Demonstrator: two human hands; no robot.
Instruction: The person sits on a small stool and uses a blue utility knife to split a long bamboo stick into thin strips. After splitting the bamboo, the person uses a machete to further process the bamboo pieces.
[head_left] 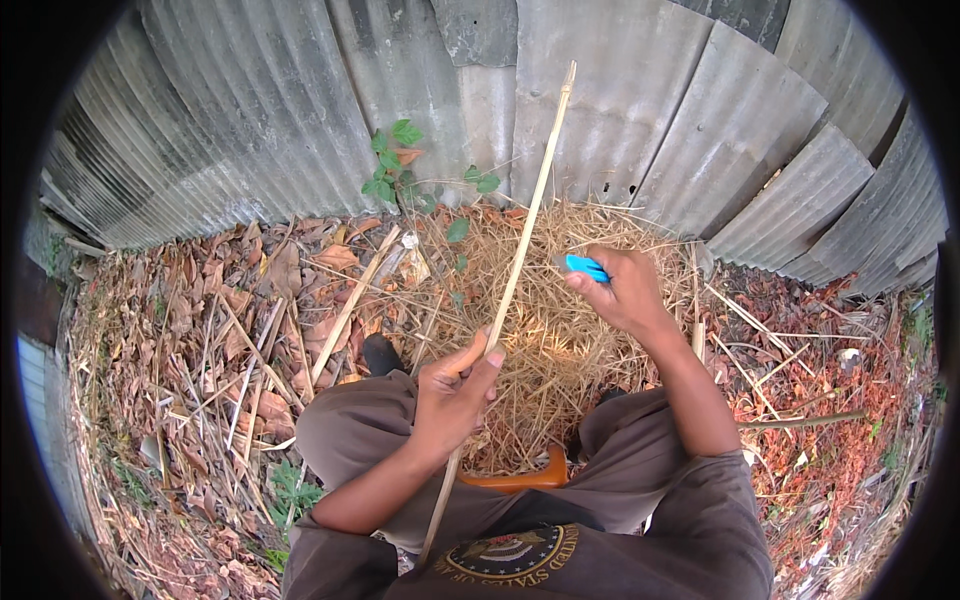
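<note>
My left hand (455,395) is closed around a long, pale strip of split bamboo (530,225). The strip slants up past the hand toward the fence, its frayed tip in front of the metal sheets, and its lower end runs down to my shirt. To the right, apart from the strip, my right hand (632,295) grips a utility knife with a bright blue handle (585,268). A short grey blade end pokes out of it toward the strip. Fine pale shavings (560,345) lie heaped on the ground below and between my hands.
Corrugated metal sheets (600,120) form a fence ahead. An orange-brown curved object (525,480) lies between my bent legs. Dry leaves (280,270) and loose bamboo strips (345,310) cover the ground at left. A green plant (383,165) grows by the fence; thin sticks (765,335) lie at right.
</note>
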